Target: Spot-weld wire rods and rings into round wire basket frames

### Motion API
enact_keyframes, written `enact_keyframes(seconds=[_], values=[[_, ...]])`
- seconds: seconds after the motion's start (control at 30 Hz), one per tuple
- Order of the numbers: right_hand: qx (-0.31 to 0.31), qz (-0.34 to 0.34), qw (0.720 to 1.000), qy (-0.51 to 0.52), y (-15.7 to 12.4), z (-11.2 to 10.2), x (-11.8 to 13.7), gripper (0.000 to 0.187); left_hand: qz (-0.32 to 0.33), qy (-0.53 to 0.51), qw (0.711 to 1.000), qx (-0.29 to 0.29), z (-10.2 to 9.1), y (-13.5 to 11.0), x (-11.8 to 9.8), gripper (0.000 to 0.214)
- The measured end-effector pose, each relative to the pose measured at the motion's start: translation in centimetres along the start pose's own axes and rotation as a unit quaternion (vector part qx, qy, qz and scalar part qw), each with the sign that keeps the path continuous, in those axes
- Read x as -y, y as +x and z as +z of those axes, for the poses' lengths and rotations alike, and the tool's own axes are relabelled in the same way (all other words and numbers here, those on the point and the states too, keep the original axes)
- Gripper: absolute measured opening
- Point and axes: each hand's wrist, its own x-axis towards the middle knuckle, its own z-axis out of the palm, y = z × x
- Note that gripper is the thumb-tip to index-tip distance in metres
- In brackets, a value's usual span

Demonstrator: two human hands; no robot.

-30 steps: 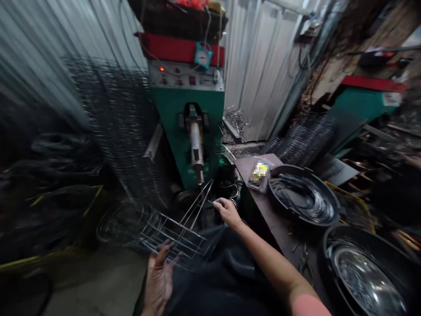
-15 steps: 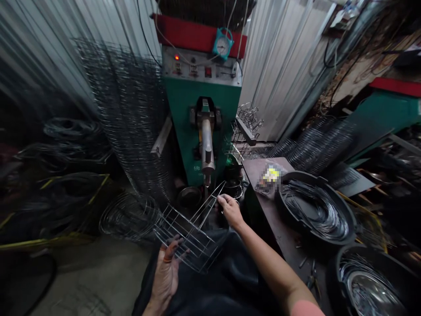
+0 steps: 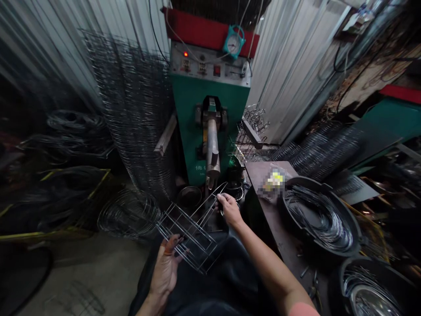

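A wire rack frame (image 3: 190,228) of thin metal rods lies tilted over my lap, in front of a green welding machine (image 3: 210,127). My left hand (image 3: 166,267) cups the rack's near edge from below, thumb over a rod. My right hand (image 3: 227,210) is closed on the rack's far corner, close to the machine's lower electrode arm (image 3: 212,147). The rack's far tip sits just below that arm's end.
A tall stack of wire grids (image 3: 131,114) leans against the wall at left, with wire coils (image 3: 130,213) on the floor. At right, a brown table (image 3: 283,228) carries black tubs of wire rings (image 3: 315,215). Another green machine (image 3: 388,118) stands far right.
The view has shifted closer to the machine. The rack has moved slightly up and toward the electrode arm, with both hands staying on it.
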Motion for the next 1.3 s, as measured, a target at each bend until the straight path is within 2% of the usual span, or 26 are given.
enact_keyframes(seconds=[0.27,0.4,0.67,0.8,0.97,1.03,1.1,1.17,1.3], values=[[-0.024,-0.001,1.0,0.015,2.0,0.3,-0.3,0.031,0.006,0.01,1.0,-0.016,1.2,0.6,-0.2,0.039],[-0.036,0.01,0.999,0.011,2.5,0.4,-0.3,0.031,-0.019,0.022,0.999,-0.024,1.4,0.9,-0.3,0.038],[-0.038,0.021,0.999,0.007,3.0,0.3,-0.4,0.03,0.0,0.036,0.999,-0.024,1.8,-0.1,-0.3,0.039],[0.02,0.025,0.999,-0.032,0.9,-1.1,-0.1,0.034,0.021,0.043,0.999,-0.026,2.2,-0.6,0.3,0.039],[0.178,0.04,0.97,-0.161,-4.6,-2.6,-1.2,0.034,0.065,0.03,0.997,-0.033,2.8,-1.4,0.3,0.041],[0.179,0.013,0.964,-0.197,-6.0,-2.4,-1.8,0.032,0.059,0.023,0.998,-0.029,2.8,-1.5,0.4,0.04],[0.151,-0.018,0.964,-0.217,-6.4,-1.9,-2.2,0.032,0.045,0.019,0.998,-0.026,2.7,-1.5,0.8,0.039],[0.124,-0.054,0.961,-0.24,-6.3,-1.5,-2.4,0.032,0.033,0.015,0.999,-0.021,2.5,-1.3,1.4,0.039],[0.102,-0.122,0.938,-0.308,-5.5,-1.0,-2.6,0.03,0.033,0.007,0.999,-0.021,2.2,-0.8,1.9,0.038]])
